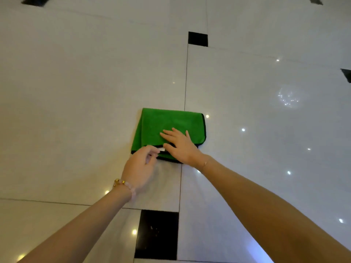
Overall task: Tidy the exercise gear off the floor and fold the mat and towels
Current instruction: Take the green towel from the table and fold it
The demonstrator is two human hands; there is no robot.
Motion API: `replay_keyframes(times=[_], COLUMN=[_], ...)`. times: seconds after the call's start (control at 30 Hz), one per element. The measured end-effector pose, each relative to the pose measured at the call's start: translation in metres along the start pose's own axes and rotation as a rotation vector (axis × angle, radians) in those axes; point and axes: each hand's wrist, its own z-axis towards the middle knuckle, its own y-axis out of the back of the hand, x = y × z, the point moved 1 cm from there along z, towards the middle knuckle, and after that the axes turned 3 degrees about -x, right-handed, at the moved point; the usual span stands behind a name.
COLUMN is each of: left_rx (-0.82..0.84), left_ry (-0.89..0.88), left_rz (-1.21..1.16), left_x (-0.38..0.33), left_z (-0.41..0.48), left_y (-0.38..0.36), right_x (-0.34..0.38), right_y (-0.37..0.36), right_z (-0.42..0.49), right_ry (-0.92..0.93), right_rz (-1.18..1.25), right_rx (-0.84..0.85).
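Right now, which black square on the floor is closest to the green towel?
The small black tile just beyond the green towel, up the same floor seam. The bigger-looking black tile between the forearms lies farther away, and the others sit at the picture's edges.

Both hands cover the near edge of a folded green microfibre towel with black trim; a small white tag there is unreadable. Both bare forearms run off the near edge.

You are indoors, likely in a home or hall, on a glossy floor of large white polished tiles with small black square inset tiles, mirroring ceiling lights.
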Motion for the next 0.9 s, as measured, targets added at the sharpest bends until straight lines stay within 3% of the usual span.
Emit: replay_keyframes(times=[0.1,0.17,0.37,0.6,0.9], left_rx=[0.008,0.114,0.162,0.136,-0.133], left_ry=[-0.239,-0.268,-0.262,-0.004,0.258], left_rz=[0.422,0.671,1.103,1.165,1.164], left_x=[0.011,0.020,0.015,0.012,0.055], left_z=[0.015,0.024,0.088,0.194,0.223], left_y=[0.003,0.004,0.013,0.066,0.140], right_x=[0.015,0.013,0.002,0.021,0.035], right_y=[0.009,0.012,0.007,0.036,0.026], right_z=[0.010,0.000,-0.025,0.006,0.050], right_ry=[-0.085,-0.191,-0.224,-0.165,-0.124], right_rz=[0.312,0.362,0.379,0.360,0.276], right_rx=[-0.238,-0.427,-0.434,-0.340,-0.301])
